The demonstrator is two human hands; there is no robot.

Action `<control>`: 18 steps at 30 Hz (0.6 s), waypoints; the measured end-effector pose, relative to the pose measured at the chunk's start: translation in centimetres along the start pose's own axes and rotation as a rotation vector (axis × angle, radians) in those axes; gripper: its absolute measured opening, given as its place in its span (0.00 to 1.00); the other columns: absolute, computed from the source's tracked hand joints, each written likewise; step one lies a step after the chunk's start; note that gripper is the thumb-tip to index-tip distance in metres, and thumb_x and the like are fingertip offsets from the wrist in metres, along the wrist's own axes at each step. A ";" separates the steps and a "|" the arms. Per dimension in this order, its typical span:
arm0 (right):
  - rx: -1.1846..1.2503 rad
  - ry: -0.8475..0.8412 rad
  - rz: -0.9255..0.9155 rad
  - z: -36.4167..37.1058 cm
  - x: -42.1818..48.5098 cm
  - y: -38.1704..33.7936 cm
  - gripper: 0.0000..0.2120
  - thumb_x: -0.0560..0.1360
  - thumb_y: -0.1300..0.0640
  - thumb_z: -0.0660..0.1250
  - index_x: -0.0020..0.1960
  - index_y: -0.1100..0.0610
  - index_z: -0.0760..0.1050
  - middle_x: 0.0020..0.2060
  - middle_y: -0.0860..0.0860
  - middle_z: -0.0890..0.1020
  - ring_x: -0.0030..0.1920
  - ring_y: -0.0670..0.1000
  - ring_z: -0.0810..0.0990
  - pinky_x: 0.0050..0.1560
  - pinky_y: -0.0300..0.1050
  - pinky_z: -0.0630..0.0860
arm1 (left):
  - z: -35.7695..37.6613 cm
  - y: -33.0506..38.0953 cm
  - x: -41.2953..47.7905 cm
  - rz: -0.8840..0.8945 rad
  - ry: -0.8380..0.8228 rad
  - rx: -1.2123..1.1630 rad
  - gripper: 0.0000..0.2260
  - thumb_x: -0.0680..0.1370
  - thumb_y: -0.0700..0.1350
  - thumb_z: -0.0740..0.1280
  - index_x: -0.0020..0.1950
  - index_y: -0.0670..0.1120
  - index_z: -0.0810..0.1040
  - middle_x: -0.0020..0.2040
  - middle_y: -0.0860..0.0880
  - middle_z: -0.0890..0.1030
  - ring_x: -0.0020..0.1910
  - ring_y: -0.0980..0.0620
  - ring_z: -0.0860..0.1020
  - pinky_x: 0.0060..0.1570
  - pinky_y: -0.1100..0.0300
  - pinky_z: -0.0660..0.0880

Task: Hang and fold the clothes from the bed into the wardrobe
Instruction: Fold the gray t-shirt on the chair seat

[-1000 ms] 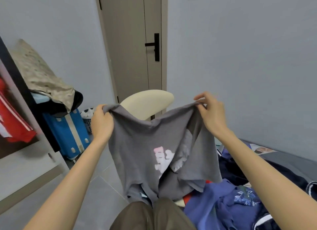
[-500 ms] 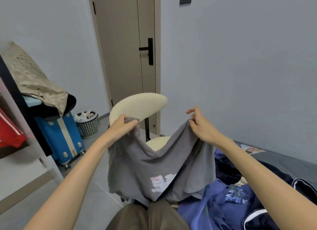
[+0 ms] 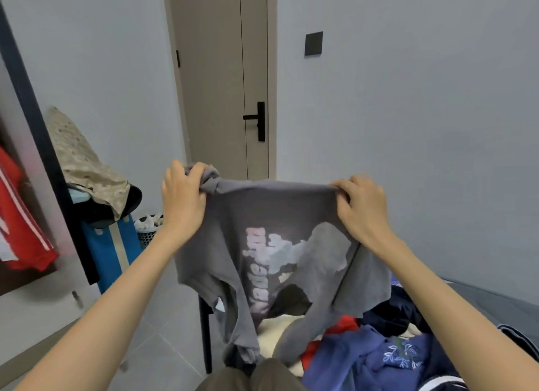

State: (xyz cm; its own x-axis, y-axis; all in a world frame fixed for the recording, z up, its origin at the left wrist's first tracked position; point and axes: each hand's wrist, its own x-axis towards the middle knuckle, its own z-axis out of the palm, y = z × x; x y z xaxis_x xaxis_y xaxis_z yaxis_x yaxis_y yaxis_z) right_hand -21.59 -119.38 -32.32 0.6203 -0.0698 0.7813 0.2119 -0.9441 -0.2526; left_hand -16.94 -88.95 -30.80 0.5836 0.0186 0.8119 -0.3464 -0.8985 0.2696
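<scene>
A grey T-shirt point(image 3: 233, 244) with a pale pink print hangs spread in front of me, its top edge stretched taut. My left hand point(image 3: 182, 199) is shut on its upper left corner, where the cloth bunches. My right hand point(image 3: 363, 208) is shut on its upper right corner. The shirt's lower part droops over a cream chair seat point(image 3: 271, 332). A heap of clothes on the bed point(image 3: 495, 300) lies at lower right: a blue garment with a leaf print point(image 3: 379, 358), something red point(image 3: 342, 325), dark navy pieces point(image 3: 393, 312). The wardrobe's dark edge point(image 3: 32, 122) stands at far left.
A red garment with white stripes point(image 3: 20, 224) hangs inside the wardrobe. A blue suitcase point(image 3: 113, 250) under a beige speckled cloth point(image 3: 84, 166) stands by the left wall, with a mesh waste basket point(image 3: 147, 230) beside it. A closed beige door point(image 3: 221, 84) is ahead. Grey tiled floor lies below.
Both hands have risen and moved apart, pulling the grey shirt's top edge taut and spreading it so the print shows. The view has tilted upward.
</scene>
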 end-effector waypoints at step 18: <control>-0.130 0.400 0.018 -6.0 2.7 -3.0 0.13 0.75 0.64 0.63 0.53 0.51 0.81 0.48 0.53 0.76 0.50 0.58 0.69 0.47 0.44 0.52 | -5.3 4.9 4.1 0.194 0.347 -0.001 0.17 0.76 0.34 0.59 0.63 0.43 0.71 0.51 0.39 0.75 0.45 0.38 0.74 0.33 0.51 0.66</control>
State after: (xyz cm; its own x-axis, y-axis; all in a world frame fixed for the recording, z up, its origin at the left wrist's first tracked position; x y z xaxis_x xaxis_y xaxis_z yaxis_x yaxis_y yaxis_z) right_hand -25.08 -118.73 -25.97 0.2753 -0.1823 0.9439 0.0904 -0.9726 -0.2142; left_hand -20.15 -90.95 -23.41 0.2246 -0.0038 0.9745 -0.4269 -0.8993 0.0949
